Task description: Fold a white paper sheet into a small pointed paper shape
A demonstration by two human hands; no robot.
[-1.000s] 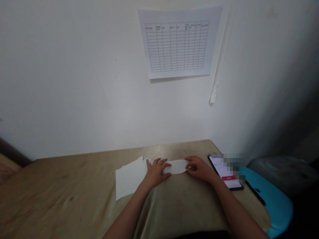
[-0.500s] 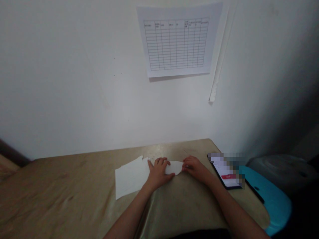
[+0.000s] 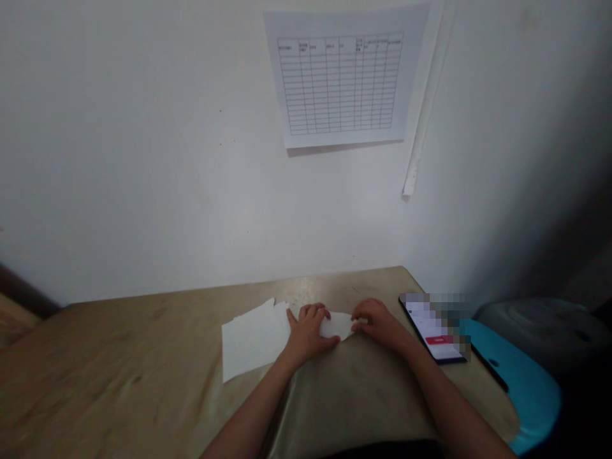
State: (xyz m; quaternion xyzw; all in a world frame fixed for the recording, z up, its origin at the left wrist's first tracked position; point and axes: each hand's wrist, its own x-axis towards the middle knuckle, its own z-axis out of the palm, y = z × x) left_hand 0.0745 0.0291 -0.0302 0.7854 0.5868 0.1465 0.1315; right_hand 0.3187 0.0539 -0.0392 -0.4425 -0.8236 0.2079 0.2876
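Observation:
A small white piece of paper (image 3: 337, 325) with a curved edge lies on the table between my two hands. My left hand (image 3: 308, 333) rests on its left part, fingers spread, with the thumb at the near edge and the index finger at the far edge. At the right end, my right hand (image 3: 373, 319) pinches the paper's tip between thumb and fingers. A larger white sheet (image 3: 253, 344) with a torn, uneven far edge lies just left of my left hand, whose little finger touches or overlaps its right border.
A phone (image 3: 437, 338) with a lit, partly pixelated screen lies at the right of the brown-covered table (image 3: 143, 370). A dark thin object (image 3: 488, 368) and a blue stool or chair (image 3: 526, 382) are beyond it. On the wall hangs a printed table sheet (image 3: 342, 83).
The right tip of the small paper has bent or creased under my right fingers, and its outline looks more pointed. Both hands stay nearly in place.

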